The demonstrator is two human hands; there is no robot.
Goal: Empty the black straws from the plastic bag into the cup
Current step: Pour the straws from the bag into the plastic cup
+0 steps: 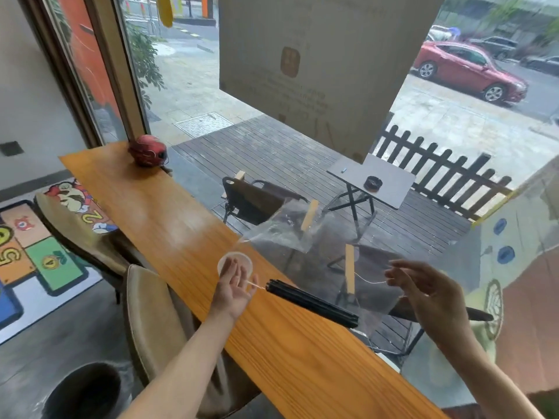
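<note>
A bundle of black straws (311, 302) lies slanted over the wooden counter (169, 213), inside a clear plastic bag (281, 231) that billows up against the window. A clear plastic cup (223, 260) stands on the counter to the left of the straws' near end, seen from above. My left hand (234, 290) is palm up with fingers apart, partly covering the cup; a thin bag edge runs from its fingertips to the straws. My right hand (429, 290) hovers at the bag's right side with fingers spread, touching its edge at most.
A red helmet (148, 150) sits at the counter's far end. The window glass runs along the counter's right edge. A beige chair (151, 316) stands against the counter's left side, with a dark round bin (84, 391) on the floor beside it.
</note>
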